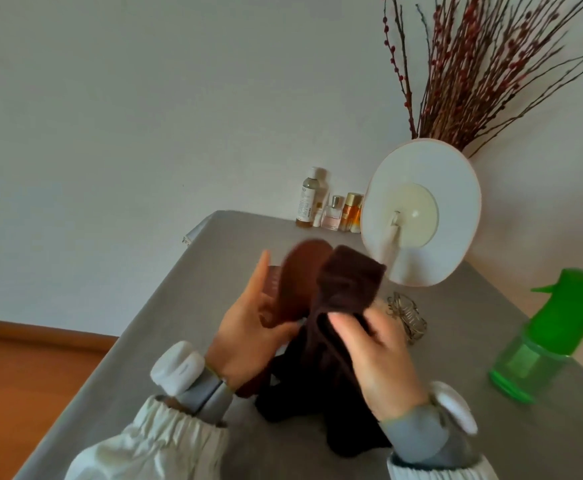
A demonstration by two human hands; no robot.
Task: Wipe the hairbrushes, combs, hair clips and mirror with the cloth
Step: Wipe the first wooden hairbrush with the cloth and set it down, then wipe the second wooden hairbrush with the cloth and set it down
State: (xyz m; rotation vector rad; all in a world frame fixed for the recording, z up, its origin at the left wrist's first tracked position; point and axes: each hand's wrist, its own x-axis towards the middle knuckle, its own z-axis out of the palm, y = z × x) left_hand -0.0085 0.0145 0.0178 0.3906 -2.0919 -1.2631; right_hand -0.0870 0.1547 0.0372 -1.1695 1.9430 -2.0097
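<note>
Brown oval wooden hairbrush (298, 282) is held up over the desk, left hand (248, 337) gripping its handle, right hand (380, 355) with fingers clenched on the dark brown cloth (338, 306) against it. Looks early on: metal claw hair clip (408, 315) and round white mirror (421, 213) seemingly untouched. Grey-covered desk (214, 258), white wall, wood floor.

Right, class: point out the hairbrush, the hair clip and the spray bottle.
Hairbrush (298, 282): head view, back of its brown paddle.
Hair clip (408, 318): head view, its metal claw teeth.
Spray bottle (539, 344): head view, its green neck.
</note>
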